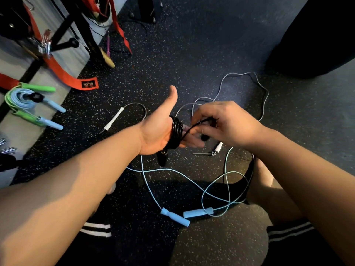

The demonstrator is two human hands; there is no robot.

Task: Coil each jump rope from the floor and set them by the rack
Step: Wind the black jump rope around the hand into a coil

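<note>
The black rope (176, 133) sits wound around the straight fingers of our left hand (156, 131), thumb up; its free tail runs rightward to our right hand (227, 123), whose grip pinches it just beside the coil

Seen from above, a person's left hand (157, 131) is held out flat, thumb up, with a glossy black plastic jump rope (176, 133) wound in tight loops around its straight fingers. The right hand (226, 123) pinches the rope's free end just beside the coil. On the speckled dark rubber floor (192, 54) below lie a loose grey jump rope with white handles (114, 119) and a tangled pale blue jump rope with foam handles (174, 217). Far left, coiled green and blue ropes (23, 100) rest by a black metal rack (63, 25).
</note>
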